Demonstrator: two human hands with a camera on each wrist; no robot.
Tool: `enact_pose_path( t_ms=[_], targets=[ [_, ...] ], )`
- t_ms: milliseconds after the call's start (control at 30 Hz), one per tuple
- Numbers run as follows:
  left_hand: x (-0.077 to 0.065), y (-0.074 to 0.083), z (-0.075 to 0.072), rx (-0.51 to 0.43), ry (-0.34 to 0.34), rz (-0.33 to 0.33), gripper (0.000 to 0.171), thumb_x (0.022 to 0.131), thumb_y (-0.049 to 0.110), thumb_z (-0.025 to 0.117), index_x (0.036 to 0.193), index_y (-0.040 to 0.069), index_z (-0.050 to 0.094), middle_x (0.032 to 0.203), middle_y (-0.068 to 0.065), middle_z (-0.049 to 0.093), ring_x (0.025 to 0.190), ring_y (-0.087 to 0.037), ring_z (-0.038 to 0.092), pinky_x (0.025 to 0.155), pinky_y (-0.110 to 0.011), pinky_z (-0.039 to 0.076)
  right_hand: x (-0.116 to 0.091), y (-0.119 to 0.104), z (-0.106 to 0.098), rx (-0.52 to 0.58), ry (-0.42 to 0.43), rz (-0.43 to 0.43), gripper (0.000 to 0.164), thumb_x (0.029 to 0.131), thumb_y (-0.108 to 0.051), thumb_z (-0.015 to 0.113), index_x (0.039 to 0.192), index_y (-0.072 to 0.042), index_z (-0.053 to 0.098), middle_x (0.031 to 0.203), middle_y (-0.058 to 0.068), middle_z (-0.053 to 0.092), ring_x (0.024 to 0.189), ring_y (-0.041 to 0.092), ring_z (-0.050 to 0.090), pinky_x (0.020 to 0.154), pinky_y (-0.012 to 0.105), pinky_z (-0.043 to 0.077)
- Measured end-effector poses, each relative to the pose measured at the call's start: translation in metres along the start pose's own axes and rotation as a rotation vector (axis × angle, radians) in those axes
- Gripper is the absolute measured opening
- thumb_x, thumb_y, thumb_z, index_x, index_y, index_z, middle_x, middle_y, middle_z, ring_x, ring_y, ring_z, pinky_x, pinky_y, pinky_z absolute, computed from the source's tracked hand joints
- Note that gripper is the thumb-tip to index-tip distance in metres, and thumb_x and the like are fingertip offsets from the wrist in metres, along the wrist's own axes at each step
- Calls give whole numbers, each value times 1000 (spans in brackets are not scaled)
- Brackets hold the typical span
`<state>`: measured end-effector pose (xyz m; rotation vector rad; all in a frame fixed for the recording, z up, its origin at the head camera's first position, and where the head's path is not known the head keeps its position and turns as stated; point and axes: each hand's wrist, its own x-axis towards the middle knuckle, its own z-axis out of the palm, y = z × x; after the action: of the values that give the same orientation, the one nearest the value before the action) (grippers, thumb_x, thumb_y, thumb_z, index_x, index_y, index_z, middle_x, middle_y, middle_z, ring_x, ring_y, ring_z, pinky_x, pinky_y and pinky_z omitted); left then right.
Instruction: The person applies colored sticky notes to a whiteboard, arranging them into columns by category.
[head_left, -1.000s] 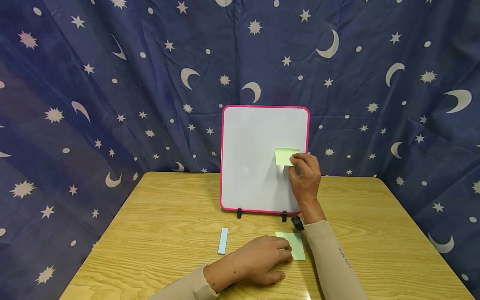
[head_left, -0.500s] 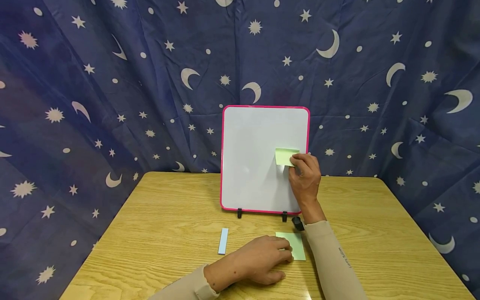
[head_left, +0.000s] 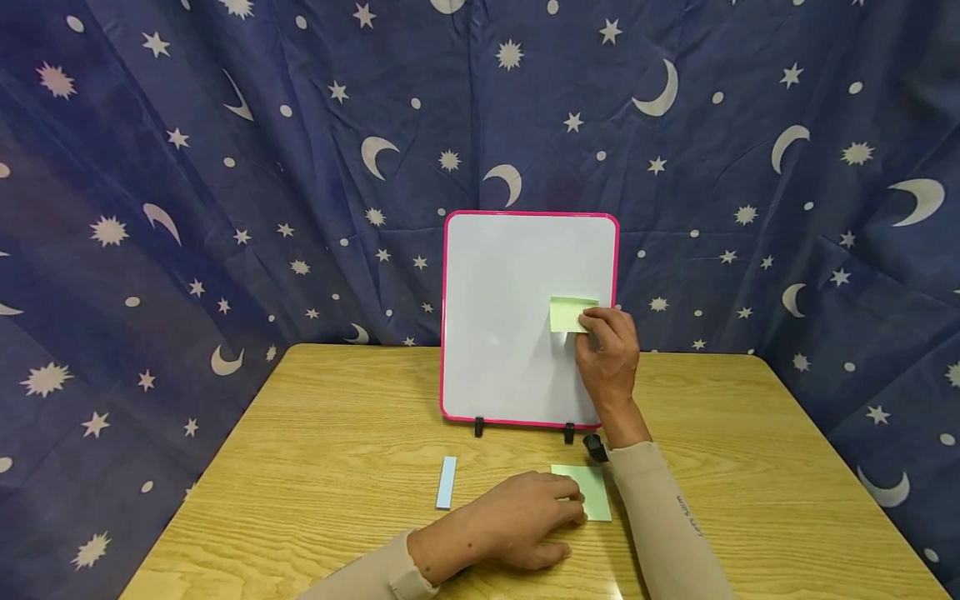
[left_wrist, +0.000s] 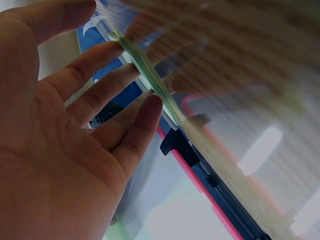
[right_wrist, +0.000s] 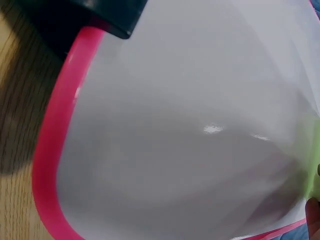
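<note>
A pale green sticky note (head_left: 566, 315) lies against the right side of a pink-framed whiteboard (head_left: 502, 350), its lower part standing out from the surface. My right hand (head_left: 611, 350) pinches the note's lower right corner between thumb and fingers. On the table, a pad of green sticky notes (head_left: 595, 492) sits in front of the board. My left hand (head_left: 521, 518) rests there with relaxed fingers, fingertips on the pad's left part. The left wrist view shows those fingertips at the edge of the pad (left_wrist: 150, 75). In the right wrist view only a fingertip and part of the note (right_wrist: 314, 165) show.
Black stand feet (head_left: 478, 427) hold the whiteboard upright on the wooden table (head_left: 337, 417). A narrow light blue strip pad (head_left: 446, 482) lies left of my left hand. Behind the table hangs a dark blue curtain (head_left: 300, 208) with moons and stars.
</note>
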<state>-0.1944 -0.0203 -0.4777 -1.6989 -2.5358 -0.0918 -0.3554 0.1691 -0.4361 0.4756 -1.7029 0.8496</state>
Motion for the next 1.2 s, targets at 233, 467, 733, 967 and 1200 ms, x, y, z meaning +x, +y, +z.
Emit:
enact_pose_path(
  t_ms=[233,467,733,967,1200],
  targets=[
    [0,0,0,1,5,2,30,96,41,72,123,28,71,127,12,61,123,-4,58,104,-23,48,-1,-1,0,-27,-42,-9,20,82,15,73,99,7,79,108,23,72,105,45,64,112,55,46],
    [1,0,1,11,8,7,31,96,41,73,123,28,71,127,11,61,124,-5,58,105,-23,48,-5,-1,-1,-49,-89,3,25,81,13,73,104,4,79,117,21,70,111,46,61,111,58,46],
    [0,1,0,25,25,6,31,95,41,73,123,27,71,127,10,62,124,-6,59,106,-24,47,-8,-3,-2,-78,-137,3,29,81,10,75,109,4,79,124,20,67,119,45,58,104,57,48],
    [0,1,0,23,23,5,31,95,42,73,123,28,71,128,10,62,123,-6,59,105,-24,48,-10,0,-4,-103,-168,-25,37,80,2,80,118,2,77,132,22,64,124,47,56,115,57,42],
    [0,0,0,7,12,3,32,96,42,73,124,27,71,129,10,62,123,-7,59,106,-24,48,-12,4,-11,-100,-243,-41,54,84,-25,82,128,3,72,141,24,60,132,46,51,120,54,36]
  ],
)
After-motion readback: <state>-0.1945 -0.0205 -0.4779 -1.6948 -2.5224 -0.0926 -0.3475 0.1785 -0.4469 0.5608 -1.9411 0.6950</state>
